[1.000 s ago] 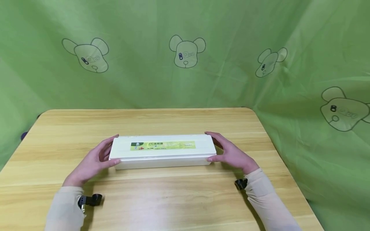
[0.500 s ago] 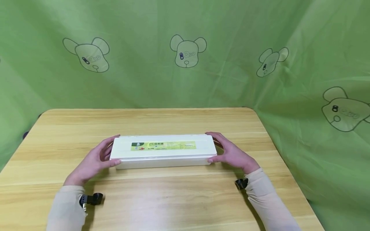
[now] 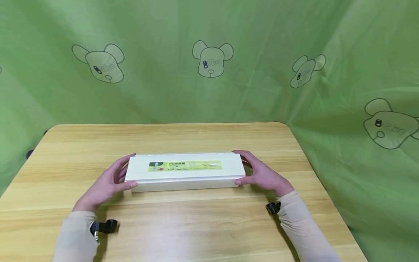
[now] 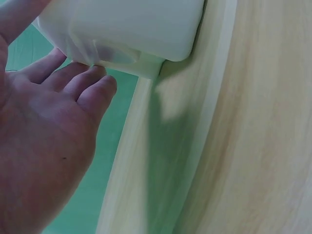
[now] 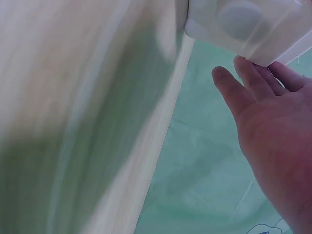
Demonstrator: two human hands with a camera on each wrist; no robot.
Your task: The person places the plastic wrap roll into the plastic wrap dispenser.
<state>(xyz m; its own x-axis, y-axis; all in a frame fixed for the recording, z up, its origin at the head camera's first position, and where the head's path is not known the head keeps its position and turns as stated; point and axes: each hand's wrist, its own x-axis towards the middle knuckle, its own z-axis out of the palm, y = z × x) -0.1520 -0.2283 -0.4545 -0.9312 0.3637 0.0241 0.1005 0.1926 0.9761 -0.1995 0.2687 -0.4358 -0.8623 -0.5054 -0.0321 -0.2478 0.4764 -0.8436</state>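
Observation:
A long white cling film box [image 3: 185, 174] with a yellow-green printed label [image 3: 184, 165] lies lengthwise across the middle of the table, its lid down. My left hand [image 3: 103, 185] grips its left end, thumb on the front side and fingers round toward the back. At the opposite end my right hand [image 3: 262, 174] holds it the same way. In the left wrist view, fingertips [image 4: 100, 70] meet the box's end wall [image 4: 122, 29]. The right wrist view shows a translucent end [image 5: 243, 24] with a round shape inside, and fingertips right at its edge.
The wooden table [image 3: 183, 225] has rounded far corners. Behind it and along the right hangs a green curtain [image 3: 255, 98] printed with mouse-head outlines. A black wrist-camera mount [image 3: 106, 226] sticks out from the left sleeve, another mount [image 3: 273, 208] from the right.

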